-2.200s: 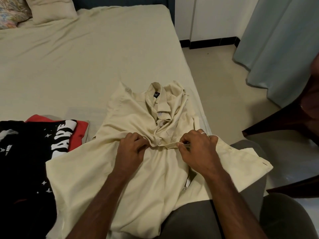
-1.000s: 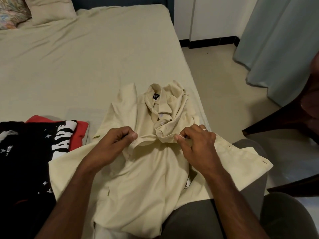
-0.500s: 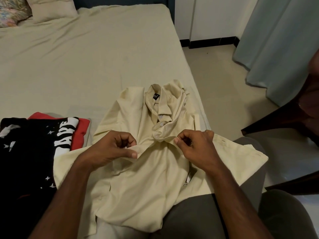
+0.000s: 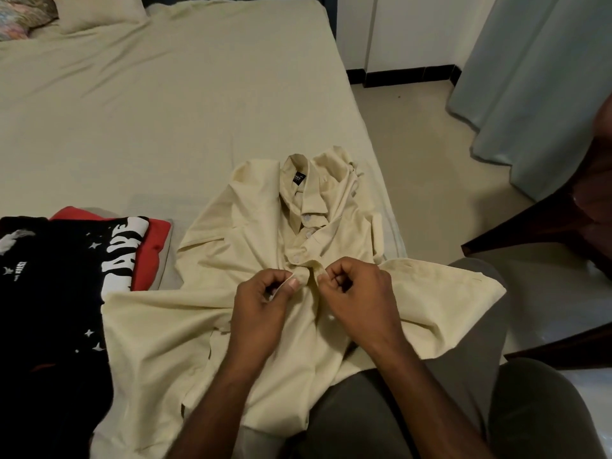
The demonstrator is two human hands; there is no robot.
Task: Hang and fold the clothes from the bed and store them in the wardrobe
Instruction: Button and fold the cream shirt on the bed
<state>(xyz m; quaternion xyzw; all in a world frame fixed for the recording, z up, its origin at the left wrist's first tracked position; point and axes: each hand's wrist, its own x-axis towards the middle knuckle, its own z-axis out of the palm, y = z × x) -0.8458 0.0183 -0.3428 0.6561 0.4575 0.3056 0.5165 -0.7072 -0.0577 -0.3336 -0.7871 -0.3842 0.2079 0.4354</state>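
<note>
A cream button-up shirt (image 4: 231, 319) lies spread on the bed's near right corner, collar away from me, its lower part draped over my lap. My left hand (image 4: 265, 299) pinches the left edge of the shirt's front placket just below a buttoned white button. My right hand (image 4: 354, 293) pinches the opposite edge, knuckles close to the left hand. Several upper buttons look fastened. A black printed T-shirt (image 4: 49, 293) lies on a red garment (image 4: 155, 246) at the left.
The bed (image 4: 149, 111) with a beige sheet stretches away, pillows (image 4: 96, 9) at its far left. A dark wooden chair (image 4: 563, 233) stands at the right, a pale blue curtain (image 4: 536, 77) behind it. Tiled floor lies between bed and curtain.
My left hand came in from the left to meet the right hand at the placket. The two shirt fronts have been drawn together at the middle.
</note>
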